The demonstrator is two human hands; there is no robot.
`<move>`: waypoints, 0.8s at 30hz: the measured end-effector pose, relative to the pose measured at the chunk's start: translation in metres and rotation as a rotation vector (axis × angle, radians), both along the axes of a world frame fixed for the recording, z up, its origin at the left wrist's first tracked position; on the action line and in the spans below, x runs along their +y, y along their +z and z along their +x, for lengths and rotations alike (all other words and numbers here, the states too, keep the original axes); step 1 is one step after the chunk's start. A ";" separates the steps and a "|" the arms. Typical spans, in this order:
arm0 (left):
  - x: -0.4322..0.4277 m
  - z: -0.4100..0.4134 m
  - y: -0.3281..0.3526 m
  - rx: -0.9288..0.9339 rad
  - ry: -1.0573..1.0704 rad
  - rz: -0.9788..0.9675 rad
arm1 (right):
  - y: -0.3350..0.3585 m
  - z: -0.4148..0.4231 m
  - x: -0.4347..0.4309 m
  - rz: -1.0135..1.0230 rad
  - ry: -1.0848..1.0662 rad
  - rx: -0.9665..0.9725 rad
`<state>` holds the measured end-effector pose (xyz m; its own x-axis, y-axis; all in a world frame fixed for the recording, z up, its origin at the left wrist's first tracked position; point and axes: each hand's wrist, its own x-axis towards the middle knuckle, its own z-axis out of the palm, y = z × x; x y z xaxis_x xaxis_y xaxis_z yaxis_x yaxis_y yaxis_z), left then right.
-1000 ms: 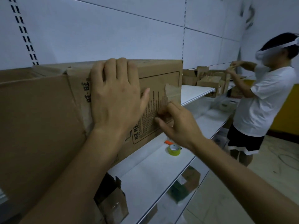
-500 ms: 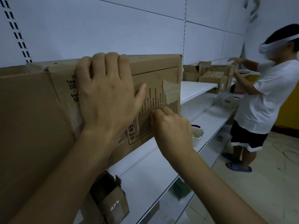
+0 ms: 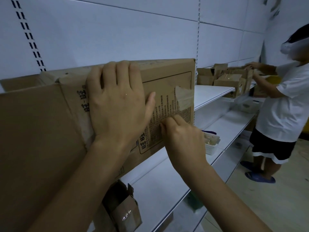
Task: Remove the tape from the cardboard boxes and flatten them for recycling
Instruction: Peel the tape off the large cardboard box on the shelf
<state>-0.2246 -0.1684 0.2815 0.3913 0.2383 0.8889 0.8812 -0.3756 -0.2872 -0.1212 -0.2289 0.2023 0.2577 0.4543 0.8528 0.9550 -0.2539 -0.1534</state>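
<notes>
A large brown cardboard box with black print stands on a white shelf in front of me. A strip of clear tape crosses its printed side near the right edge, its upper corner peeled up. My left hand lies flat against the box's side, fingers reaching to the top edge. My right hand is curled with its fingertips pinching or picking at the tape's lower end; the exact contact is hidden behind the fingers.
A small taped cardboard box sits on the shelf below. A white basket stands further right. Several more boxes lie on the far shelf, where another person in a white shirt works.
My right hand slid down and left from the tape's middle to its lower end and curled tighter. My left hand stayed pressed on the box. The view shifted slightly.
</notes>
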 end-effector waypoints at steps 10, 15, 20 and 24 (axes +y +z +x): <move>0.003 0.000 -0.001 -0.003 0.003 0.027 | 0.015 0.009 0.006 -0.143 0.039 -0.035; 0.005 -0.003 -0.001 -0.003 -0.021 0.031 | 0.002 0.039 0.003 0.010 0.142 0.215; 0.007 -0.005 0.000 -0.050 -0.089 0.057 | -0.023 0.056 0.010 0.199 0.269 0.368; 0.006 -0.006 -0.002 -0.097 -0.132 0.115 | -0.024 0.084 0.013 0.183 0.422 0.841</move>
